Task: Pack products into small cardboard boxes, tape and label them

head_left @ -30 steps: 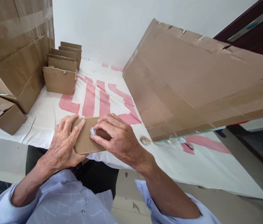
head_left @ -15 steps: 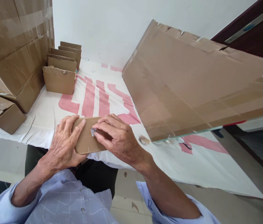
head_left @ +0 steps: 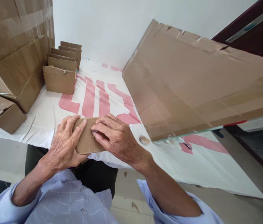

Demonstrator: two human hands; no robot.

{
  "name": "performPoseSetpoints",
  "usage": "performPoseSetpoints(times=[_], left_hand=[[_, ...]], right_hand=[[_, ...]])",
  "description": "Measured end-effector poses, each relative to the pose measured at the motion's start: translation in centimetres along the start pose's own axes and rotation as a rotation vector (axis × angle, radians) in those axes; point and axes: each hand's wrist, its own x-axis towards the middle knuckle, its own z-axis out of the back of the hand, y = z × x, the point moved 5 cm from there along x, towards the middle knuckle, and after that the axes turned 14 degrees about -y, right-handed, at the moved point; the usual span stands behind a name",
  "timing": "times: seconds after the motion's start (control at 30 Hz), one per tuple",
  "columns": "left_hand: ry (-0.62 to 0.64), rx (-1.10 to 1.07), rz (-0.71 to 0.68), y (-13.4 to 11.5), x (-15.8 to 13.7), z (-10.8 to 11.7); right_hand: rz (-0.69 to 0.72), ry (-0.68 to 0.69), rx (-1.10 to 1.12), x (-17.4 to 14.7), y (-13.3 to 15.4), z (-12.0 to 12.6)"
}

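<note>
A small brown cardboard box [head_left: 87, 140] lies at the front edge of the cloth-covered table, its flat face up. My left hand [head_left: 63, 141] grips its left end, thumb along the top face and fingers round the far side. Over the right part of the same face, my right hand [head_left: 115, 137] is closed in a pinch, fingertips against the cardboard or just above it. Only a dark sliver shows at those fingertips; the small shiny piece pinched there is almost wholly hidden by the fingers.
Several open cardboard boxes [head_left: 59, 79] stand in a row at the back left, beside a tall taped stack of cartons [head_left: 15, 68]. Another carton [head_left: 7, 116] sits at the left edge. A large cardboard sheet or box side [head_left: 192, 84] leans on the right. Pink-marked white cloth [head_left: 94, 99] covers the table.
My right fingertips have turned or slid slightly, so the small shiny piece that showed between them is now nearly hidden. My left hand and the box have hardly moved.
</note>
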Motion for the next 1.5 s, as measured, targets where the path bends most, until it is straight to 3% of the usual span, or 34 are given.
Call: performPoseSetpoints(times=[0.3, 0.67, 1.5], left_hand=[[0.006, 0.013, -0.023, -0.1, 0.2, -0.1], [0.008, 0.01, -0.026, -0.2, 0.2, 0.0], [0.048, -0.003, 0.009, 0.0, 0.2, 0.1]], right_hand=[[0.101, 0.116, -0.037, 0.8, -0.4, -0.5], [0.256, 0.028, -0.098, 1.0, 0.2, -0.5], [0.099, -0.169, 0.188, -1.2, -0.7, 0.7]])
